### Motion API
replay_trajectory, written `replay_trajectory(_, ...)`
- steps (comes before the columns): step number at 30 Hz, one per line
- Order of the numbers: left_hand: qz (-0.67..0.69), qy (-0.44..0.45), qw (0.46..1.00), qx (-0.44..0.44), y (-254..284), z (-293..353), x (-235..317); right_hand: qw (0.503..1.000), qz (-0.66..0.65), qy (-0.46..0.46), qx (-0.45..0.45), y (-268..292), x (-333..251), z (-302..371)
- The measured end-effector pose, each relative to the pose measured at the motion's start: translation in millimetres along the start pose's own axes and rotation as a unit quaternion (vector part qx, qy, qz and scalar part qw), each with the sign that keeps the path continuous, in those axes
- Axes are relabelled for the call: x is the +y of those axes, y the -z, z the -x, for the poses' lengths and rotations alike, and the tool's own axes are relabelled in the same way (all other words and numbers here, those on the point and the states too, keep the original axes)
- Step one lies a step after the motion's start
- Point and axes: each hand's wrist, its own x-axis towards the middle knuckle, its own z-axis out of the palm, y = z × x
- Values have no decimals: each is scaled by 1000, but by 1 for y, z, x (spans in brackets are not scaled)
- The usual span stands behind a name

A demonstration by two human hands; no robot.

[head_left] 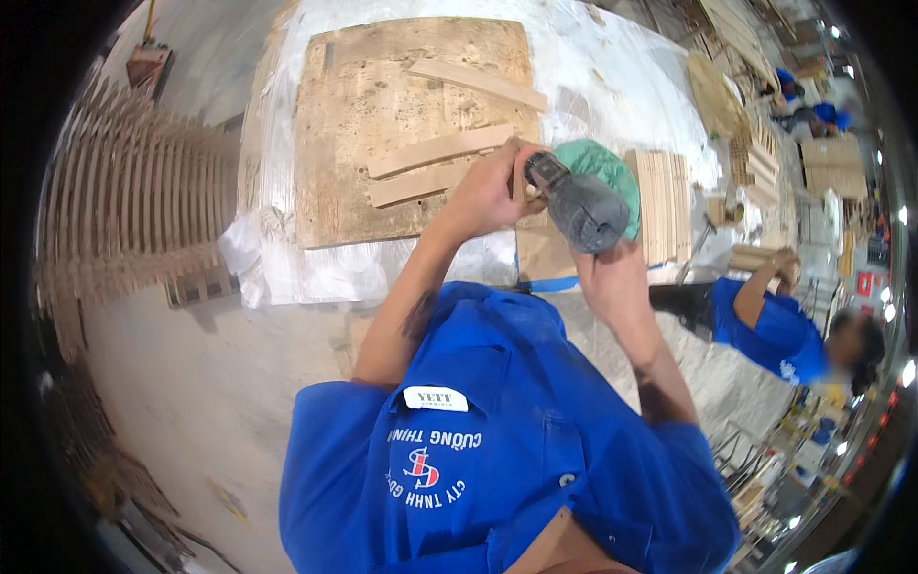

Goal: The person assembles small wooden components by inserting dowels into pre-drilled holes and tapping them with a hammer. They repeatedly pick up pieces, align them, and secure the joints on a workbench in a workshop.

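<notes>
On the wearer's blue shirt [622,478], dark lettering stood on a white rectangular tag [435,399], by the edge of a pocket flap [469,368]. Beyond it, white lettering [435,439], upside down in view, surrounded a red-and-white emblem [420,469]. A co-worker's shirt [755,320] bore a white mark [788,369], unreadably small.

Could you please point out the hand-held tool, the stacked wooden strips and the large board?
Hand-held tool [589,212], head view: dark grey body.
Stacked wooden strips [665,206], head view: stack's middle.
Large board [349,124], head view: bare left part.
</notes>
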Motion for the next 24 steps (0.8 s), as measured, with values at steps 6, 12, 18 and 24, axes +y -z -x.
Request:
replay_trajectory(6,88,86,992,10,3,1,-15,853,-478,59,202,24,-14,7)
replay_trajectory(12,28,98,995,5,14,2,-5,984,-154,-89,21,20,-19,0)
replay_trajectory(18,28,94,995,27,26,2,-11,907,-379,32,182,43,-30,3)
replay_trajectory(24,18,53,998,40,21,3,-9,992,-71,28,105,20,-29,-17)
